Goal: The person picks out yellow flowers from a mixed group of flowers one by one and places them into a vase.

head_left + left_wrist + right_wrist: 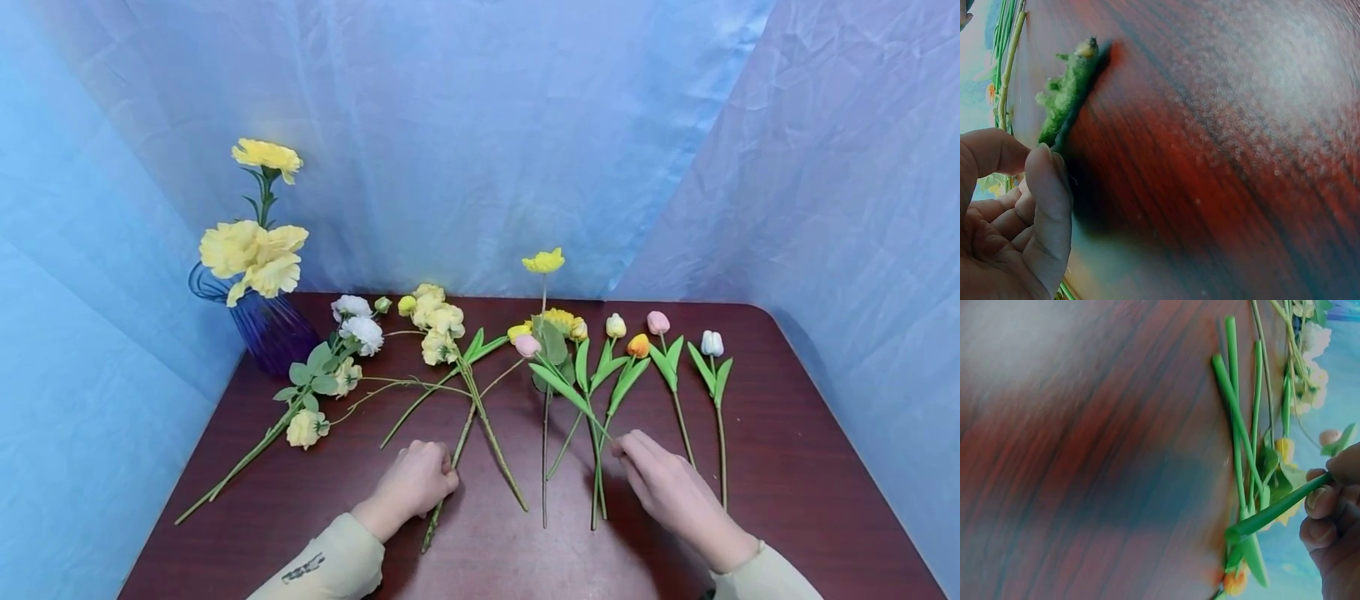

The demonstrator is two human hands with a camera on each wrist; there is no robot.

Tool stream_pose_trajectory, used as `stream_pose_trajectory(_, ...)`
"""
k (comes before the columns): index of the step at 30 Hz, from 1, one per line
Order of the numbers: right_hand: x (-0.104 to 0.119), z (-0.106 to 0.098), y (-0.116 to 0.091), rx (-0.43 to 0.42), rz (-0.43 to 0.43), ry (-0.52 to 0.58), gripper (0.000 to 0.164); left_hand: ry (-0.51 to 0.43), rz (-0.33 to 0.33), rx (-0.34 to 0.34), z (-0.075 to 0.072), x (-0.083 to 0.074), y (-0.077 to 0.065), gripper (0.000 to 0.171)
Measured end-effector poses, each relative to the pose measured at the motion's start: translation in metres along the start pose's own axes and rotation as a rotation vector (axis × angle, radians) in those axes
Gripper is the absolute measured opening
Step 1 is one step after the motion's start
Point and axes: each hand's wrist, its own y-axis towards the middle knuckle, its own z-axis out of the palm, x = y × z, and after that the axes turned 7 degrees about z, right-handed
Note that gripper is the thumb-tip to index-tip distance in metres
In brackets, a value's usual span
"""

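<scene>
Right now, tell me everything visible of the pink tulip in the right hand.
The pink tulip has a small, closed-looking bloom, long green leaves and a smooth green stem, apparently plastic or rubber. The right hand pinches the stem near its lower end, which juts past the fingers. It slants, bloom leftmost in the head view, crossing in front of other tulips; contact with them is unclear.

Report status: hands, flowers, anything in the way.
Left hand pinches flower stem. Right hand pinches pink tulip by its stem. Possible snag: crossed tulip stems between the hands.
</scene>
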Motion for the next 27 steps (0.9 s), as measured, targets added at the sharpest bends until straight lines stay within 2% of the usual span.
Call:
stream_pose_trajectory(1, -0.002, -0.002, -0.001, 0.003, 0.005, -0.009, 0.004, 0.001, 0.0, 0.0, 0.0, 0.0, 0.0, 0.029)
stream_pose_trajectory(5, -0.006, -0.013, -0.002, -0.029, 0.013, -0.039, 0.032, 0.0, -0.005, 0.0, -0.001, 0.0, 0.0, 0.027)
stream_pose_trajectory(6, -0.008, -0.015, -0.002, -0.055, 0.009, -0.049, 0.037, -0.002, -0.008, 0.001, -0.002, 0.0, 0.0, 0.027)
stream_pose_trajectory(9, -0.011, -0.023, -0.001, -0.158, 0.0, -0.074, 0.036, -0.006, -0.012, 0.001, -0.003, 0.001, 0.001, 0.024)
stream_pose_trajectory(12, -0.016, -0.029, -0.003, -0.252, 0.041, -0.093, 0.035, -0.005, -0.009, -0.003, -0.005, 0.002, 0.001, 0.02)
stream_pose_trajectory(15, -0.022, -0.034, -0.006, -0.279, 0.145, -0.118, 0.032, -0.005, -0.009, -0.004, -0.007, 0.003, 0.001, 0.018)
stream_pose_trajectory(20, -0.035, -0.036, -0.012, -0.301, 0.306, -0.186, 0.01, -0.039, -0.027, 0.001, -0.009, 0.006, 0.0, 0.008)
stream_pose_trajectory(23, -0.042, -0.036, -0.014, -0.284, 0.404, -0.197, 0.017, -0.107, -0.027, 0.01, -0.011, 0.007, 0.001, 0.004)
stream_pose_trajectory(27, -0.051, -0.035, -0.017, -0.179, 0.539, -0.184, 0.015, -0.269, -0.024, 0.044, -0.014, 0.009, 0.0, 0.002)
